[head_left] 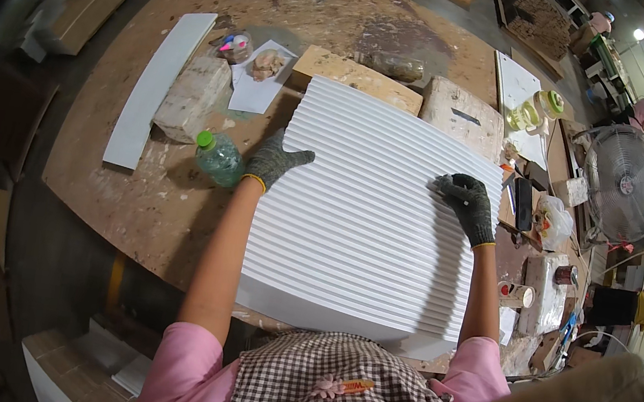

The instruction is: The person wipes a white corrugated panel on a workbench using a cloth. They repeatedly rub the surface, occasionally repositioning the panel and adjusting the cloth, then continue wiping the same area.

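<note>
A large white panel with parallel ribs [369, 216] lies in front of me, its near edge close to my apron. My left hand [274, 163], in a dark grey knit glove, grips the panel's left edge. The thumb lies over the ribs, and the other fingers are partly hidden at the edge. Above the panel's right part, my gloved right hand [465, 205] has its fingers curled together in a pinch. Whatever may be between those fingers is too small to make out. The right arm casts a shadow over the ribs.
Left of the panel stand a green-capped bottle [218, 158], a stained white block [194, 98] and a long white board [158, 92]. A wooden block [356, 78] and another white block [463, 116] border its far side. A large fan [625, 183] stands at right.
</note>
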`<state>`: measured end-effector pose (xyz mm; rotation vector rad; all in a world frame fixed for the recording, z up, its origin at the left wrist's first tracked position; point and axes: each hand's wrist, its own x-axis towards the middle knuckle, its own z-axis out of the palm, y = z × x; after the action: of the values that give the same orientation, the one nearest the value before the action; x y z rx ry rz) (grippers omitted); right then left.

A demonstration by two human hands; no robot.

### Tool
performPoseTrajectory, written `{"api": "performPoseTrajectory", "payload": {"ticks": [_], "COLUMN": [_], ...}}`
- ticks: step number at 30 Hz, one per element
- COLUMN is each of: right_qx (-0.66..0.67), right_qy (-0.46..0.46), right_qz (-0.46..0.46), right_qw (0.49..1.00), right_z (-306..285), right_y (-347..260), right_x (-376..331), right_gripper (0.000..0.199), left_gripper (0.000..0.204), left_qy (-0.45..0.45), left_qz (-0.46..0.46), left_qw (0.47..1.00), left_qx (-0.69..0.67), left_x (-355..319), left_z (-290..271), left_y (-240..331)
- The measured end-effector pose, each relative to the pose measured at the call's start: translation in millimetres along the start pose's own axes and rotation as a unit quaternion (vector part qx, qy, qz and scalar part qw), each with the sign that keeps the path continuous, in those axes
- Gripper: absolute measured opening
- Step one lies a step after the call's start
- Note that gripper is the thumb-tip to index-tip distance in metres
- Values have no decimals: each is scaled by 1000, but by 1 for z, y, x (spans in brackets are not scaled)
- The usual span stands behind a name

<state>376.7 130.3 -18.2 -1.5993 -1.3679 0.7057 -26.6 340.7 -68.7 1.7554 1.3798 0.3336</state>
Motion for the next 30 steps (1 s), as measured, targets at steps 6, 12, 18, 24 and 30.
{"api": "performPoseTrajectory", "payload": {"ticks": [6, 12, 18, 24, 30], "right_qx": [-94, -317, 148, 336, -179], "right_qy": [-23, 21, 108, 293, 144], "right_qz": [-153, -226, 91, 143, -204], "right_qw": [983, 921, 979, 884, 952], "right_z": [136, 246, 64, -28, 94], "right_y": [-28, -75, -1, 30, -20], "right_x": [73, 128, 16, -31, 33], "right_gripper": [14, 8, 31, 12, 21], "left_gripper": [102, 82, 89, 92, 102], "left_qy": [-14, -8, 43, 66, 65], "left_qz": [49, 15, 44, 61, 19], "left_qw": [996, 999, 998, 996, 992], "left_qx": [-74, 48, -6, 21, 105], "left_x": [-7, 22, 2, -1, 8], "left_z": [-4, 11, 1, 0, 10], "left_y": [1, -4, -1, -7, -7]}}
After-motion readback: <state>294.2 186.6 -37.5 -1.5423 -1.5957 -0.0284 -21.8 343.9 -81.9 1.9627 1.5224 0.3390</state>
